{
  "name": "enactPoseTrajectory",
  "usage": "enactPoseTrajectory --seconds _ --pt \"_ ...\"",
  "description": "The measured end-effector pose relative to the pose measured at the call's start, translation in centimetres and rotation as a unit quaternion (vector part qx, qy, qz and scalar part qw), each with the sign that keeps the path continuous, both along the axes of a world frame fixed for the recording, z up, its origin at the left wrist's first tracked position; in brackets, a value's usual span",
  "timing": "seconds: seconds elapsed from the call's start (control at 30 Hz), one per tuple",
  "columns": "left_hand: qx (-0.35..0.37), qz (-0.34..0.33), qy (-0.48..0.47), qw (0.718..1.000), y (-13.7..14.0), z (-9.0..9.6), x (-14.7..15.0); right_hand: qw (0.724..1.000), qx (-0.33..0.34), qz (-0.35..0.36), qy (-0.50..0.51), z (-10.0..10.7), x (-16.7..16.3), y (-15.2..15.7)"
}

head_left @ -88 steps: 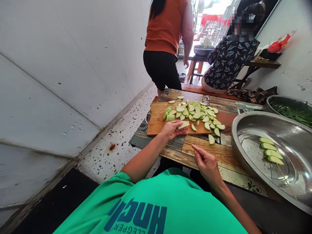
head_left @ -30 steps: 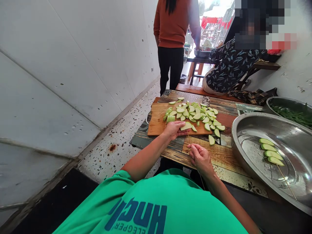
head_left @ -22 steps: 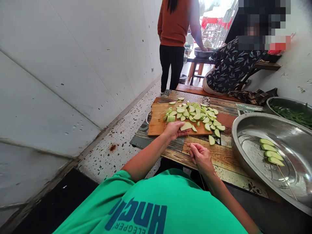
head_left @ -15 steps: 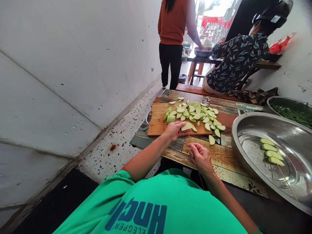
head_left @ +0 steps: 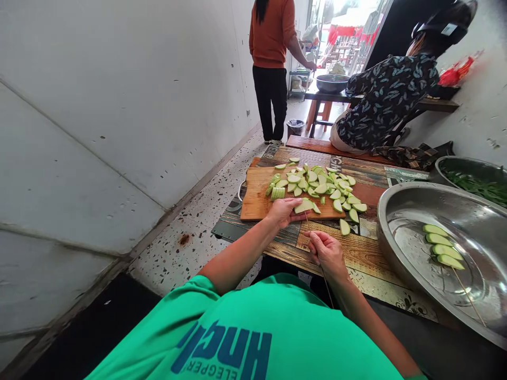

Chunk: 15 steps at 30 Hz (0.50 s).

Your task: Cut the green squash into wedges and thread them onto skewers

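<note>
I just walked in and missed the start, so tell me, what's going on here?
The person's left hand holds a green slice near the front edge of the cutting board. The right hand grips a thin stick that runs up to that slice; whether it has gone in, I can't tell. More slices lie heaped on the board, with some on the table. In the metal basin, four slices sit on another stick.

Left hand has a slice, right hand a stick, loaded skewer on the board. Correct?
One error: the skewer lies in the big basin, not on the board, per the head view. The rest holds: left hand has a slice, right hand a stick.
</note>
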<state>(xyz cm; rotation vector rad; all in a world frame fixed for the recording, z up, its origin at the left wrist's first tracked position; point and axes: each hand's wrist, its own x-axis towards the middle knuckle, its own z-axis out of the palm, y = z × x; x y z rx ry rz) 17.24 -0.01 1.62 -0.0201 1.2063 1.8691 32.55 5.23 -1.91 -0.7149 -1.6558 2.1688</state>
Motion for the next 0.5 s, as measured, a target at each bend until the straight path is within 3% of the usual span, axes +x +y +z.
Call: enactPoseTrajectory --seconds 0.13,0.23,0.3,0.37,0.5 --pt "-0.003 -0.005 0.004 1.000 0.09 0.17 0.34 0.982 0.181 -0.061 0.002 -0.43 0.12 0.17" --pt "0.000 -0.009 0.005 1.000 0.19 0.17 0.52 0.972 0.224 -0.067 -0.004 -0.67 0.12 0.16" --pt "-0.001 -0.012 0.005 1.000 0.22 0.11 0.55 0.985 0.169 -0.043 -0.005 -0.78 0.00 0.05" --pt "-0.002 -0.011 0.002 1.000 0.19 0.08 0.51 0.998 0.070 -0.011 0.000 -0.84 -0.15 -0.08" --pt "-0.009 -0.013 -0.006 1.000 -0.04 0.29 0.44 0.992 -0.110 0.043 0.047 -0.74 -0.34 -0.01"
